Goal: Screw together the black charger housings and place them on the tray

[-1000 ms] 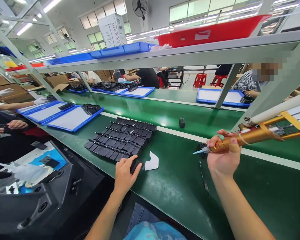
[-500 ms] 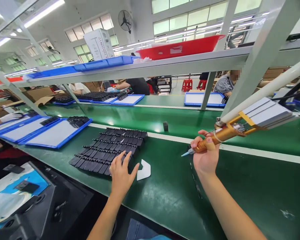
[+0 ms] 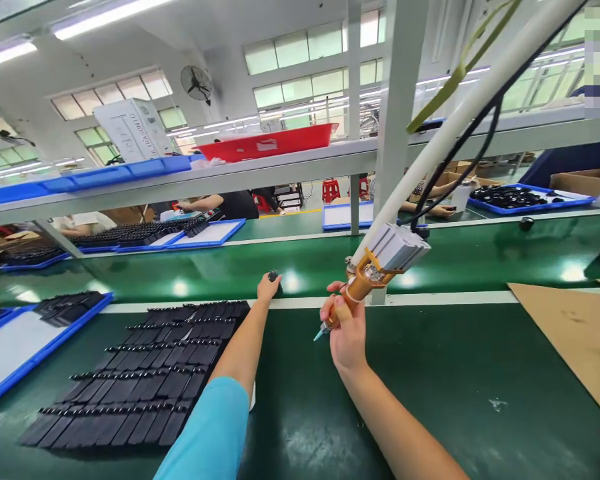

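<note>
Stretched far forward over the green belt (image 3: 310,265), my left hand (image 3: 267,287) has its fingers closed around a small black block-shaped part (image 3: 273,275); most of the part is hidden by the fingers. My right hand (image 3: 347,327) grips an orange-brown dispensing gun (image 3: 359,288), its pale blue nozzle tip (image 3: 322,331) pointing down and left above the green table. Left of my left forearm lie several rows of black rectangular parts (image 3: 145,383) laid side by side. A sliver of a white piece (image 3: 253,398) shows behind the forearm.
A white pole (image 3: 460,93) with black cables rises from the gun. Blue-rimmed trays (image 3: 45,343) stand at the left, and brown cardboard (image 3: 575,333) lies at the right. An overhead shelf carries a red tray (image 3: 270,143). Co-workers sit across the belt.
My left hand has moved from beside the rows of parts forward to the belt and closed on the black part there. The view has turned right. My right hand still holds the gun.
</note>
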Action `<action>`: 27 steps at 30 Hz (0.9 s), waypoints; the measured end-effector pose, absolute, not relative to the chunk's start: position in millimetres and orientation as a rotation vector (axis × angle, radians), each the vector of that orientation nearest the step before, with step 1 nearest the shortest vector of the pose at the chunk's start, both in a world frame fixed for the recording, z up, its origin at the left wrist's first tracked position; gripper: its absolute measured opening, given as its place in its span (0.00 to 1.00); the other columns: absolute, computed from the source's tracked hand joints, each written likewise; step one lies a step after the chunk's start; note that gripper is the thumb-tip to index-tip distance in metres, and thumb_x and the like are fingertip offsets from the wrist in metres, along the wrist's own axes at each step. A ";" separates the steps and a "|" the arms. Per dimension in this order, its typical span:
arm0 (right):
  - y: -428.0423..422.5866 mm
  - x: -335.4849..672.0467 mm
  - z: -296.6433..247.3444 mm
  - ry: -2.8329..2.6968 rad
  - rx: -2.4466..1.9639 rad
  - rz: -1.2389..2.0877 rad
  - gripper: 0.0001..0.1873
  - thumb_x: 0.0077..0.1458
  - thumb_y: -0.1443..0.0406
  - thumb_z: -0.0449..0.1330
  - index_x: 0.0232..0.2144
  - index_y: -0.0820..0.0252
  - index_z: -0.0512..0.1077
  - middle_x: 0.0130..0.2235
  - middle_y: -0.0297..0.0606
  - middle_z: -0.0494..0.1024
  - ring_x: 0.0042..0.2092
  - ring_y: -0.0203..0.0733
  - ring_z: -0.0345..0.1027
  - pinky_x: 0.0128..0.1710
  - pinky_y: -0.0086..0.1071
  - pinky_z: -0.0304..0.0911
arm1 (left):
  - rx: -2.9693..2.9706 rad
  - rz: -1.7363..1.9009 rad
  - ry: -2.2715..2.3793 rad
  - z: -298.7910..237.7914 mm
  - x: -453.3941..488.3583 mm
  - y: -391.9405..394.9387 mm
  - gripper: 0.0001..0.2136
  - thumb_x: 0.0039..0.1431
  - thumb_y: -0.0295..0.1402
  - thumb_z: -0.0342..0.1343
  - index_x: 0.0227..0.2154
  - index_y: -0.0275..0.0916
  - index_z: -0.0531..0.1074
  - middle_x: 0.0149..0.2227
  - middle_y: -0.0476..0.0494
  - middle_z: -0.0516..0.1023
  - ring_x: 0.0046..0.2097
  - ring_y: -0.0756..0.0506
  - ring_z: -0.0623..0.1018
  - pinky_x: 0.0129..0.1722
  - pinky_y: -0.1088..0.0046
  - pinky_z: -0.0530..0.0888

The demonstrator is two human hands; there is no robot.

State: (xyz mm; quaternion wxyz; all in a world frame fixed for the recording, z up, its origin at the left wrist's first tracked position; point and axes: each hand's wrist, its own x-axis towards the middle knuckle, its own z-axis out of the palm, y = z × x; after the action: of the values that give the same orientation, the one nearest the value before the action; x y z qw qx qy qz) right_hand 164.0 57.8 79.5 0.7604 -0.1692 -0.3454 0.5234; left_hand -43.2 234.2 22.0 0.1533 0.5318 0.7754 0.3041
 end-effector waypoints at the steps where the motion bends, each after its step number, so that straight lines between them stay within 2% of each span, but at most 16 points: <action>1: 58.0 164.2 78.6 -0.763 -0.365 1.138 0.12 0.55 0.58 0.60 0.38 0.53 0.63 0.39 0.29 0.69 0.25 0.25 0.61 0.26 0.25 0.58 | 1.539 0.855 2.218 23.8 -44.5 233.9 0.17 0.64 0.38 0.54 0.52 0.36 0.68 0.53 0.39 0.71 0.52 0.41 0.73 0.51 0.53 0.71; 4: 58.5 165.3 76.7 -0.776 -0.365 1.129 0.11 0.55 0.59 0.60 0.39 0.53 0.63 0.38 0.29 0.69 0.25 0.26 0.61 0.27 0.26 0.58 | 1.650 0.808 2.136 24.7 -39.7 218.9 0.15 0.64 0.36 0.54 0.50 0.36 0.69 0.53 0.37 0.73 0.53 0.41 0.73 0.54 0.55 0.70; 7: 61.4 166.8 76.6 -0.762 -0.378 1.118 0.12 0.55 0.60 0.61 0.38 0.54 0.63 0.38 0.29 0.69 0.25 0.26 0.61 0.26 0.25 0.57 | 1.816 0.761 1.941 18.0 -23.2 178.6 0.16 0.62 0.32 0.54 0.52 0.38 0.70 0.52 0.38 0.76 0.56 0.42 0.73 0.56 0.64 0.68; 9: 63.5 167.9 77.9 -0.756 -0.392 1.115 0.12 0.54 0.60 0.61 0.38 0.54 0.63 0.37 0.28 0.69 0.25 0.26 0.61 0.25 0.25 0.56 | 1.902 0.724 1.804 12.7 -12.0 138.1 0.18 0.59 0.33 0.55 0.53 0.40 0.70 0.52 0.42 0.77 0.54 0.42 0.74 0.54 0.67 0.70; 12: 61.3 170.0 82.3 -0.731 -0.423 1.099 0.13 0.51 0.60 0.62 0.36 0.54 0.63 0.36 0.28 0.70 0.24 0.26 0.61 0.24 0.25 0.56 | 1.997 0.656 1.654 8.6 -1.0 72.9 0.19 0.55 0.35 0.58 0.51 0.45 0.72 0.48 0.47 0.79 0.46 0.43 0.78 0.48 0.68 0.72; 14: 57.5 171.8 85.5 -0.697 -0.470 1.064 0.13 0.48 0.60 0.63 0.34 0.55 0.64 0.37 0.29 0.70 0.23 0.27 0.61 0.24 0.27 0.57 | 2.153 0.548 1.477 8.2 4.6 41.8 0.20 0.53 0.34 0.59 0.51 0.44 0.72 0.48 0.46 0.79 0.47 0.42 0.77 0.49 0.67 0.71; 17: 58.1 174.6 87.6 -0.682 -0.478 1.042 0.12 0.44 0.63 0.63 0.32 0.54 0.66 0.35 0.29 0.71 0.21 0.30 0.62 0.24 0.30 0.56 | 2.230 0.443 1.299 9.1 9.7 29.1 0.23 0.53 0.38 0.61 0.53 0.43 0.70 0.47 0.44 0.79 0.47 0.41 0.77 0.47 0.68 0.71; 20: 66.2 175.4 87.2 -0.685 -0.512 1.000 0.10 0.41 0.64 0.63 0.30 0.52 0.67 0.34 0.31 0.72 0.20 0.35 0.61 0.25 0.37 0.55 | 2.174 0.428 1.187 6.6 11.6 40.2 0.31 0.52 0.47 0.62 0.58 0.42 0.65 0.49 0.41 0.77 0.48 0.41 0.77 0.46 0.69 0.71; 24: 70.5 176.9 88.6 -0.689 -0.557 0.954 0.10 0.37 0.66 0.61 0.27 0.52 0.67 0.32 0.31 0.72 0.20 0.37 0.59 0.26 0.40 0.52 | 2.090 0.548 1.214 -12.3 21.3 45.6 0.22 0.62 0.49 0.52 0.55 0.47 0.69 0.47 0.46 0.79 0.46 0.44 0.78 0.43 0.72 0.72; 27: 68.2 177.5 91.9 -0.704 -0.601 0.921 0.07 0.36 0.65 0.60 0.25 0.51 0.68 0.31 0.32 0.71 0.20 0.37 0.58 0.26 0.41 0.50 | 2.108 0.702 1.216 -27.0 28.0 40.0 0.19 0.64 0.46 0.50 0.54 0.48 0.70 0.50 0.47 0.77 0.51 0.44 0.76 0.48 0.71 0.71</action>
State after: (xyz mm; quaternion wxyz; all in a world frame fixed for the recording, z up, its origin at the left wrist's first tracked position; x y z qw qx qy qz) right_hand 177.5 68.2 91.9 0.7942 -0.2796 -0.3276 0.4286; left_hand 28.0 40.0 -27.0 0.2997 0.7941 0.4580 0.2643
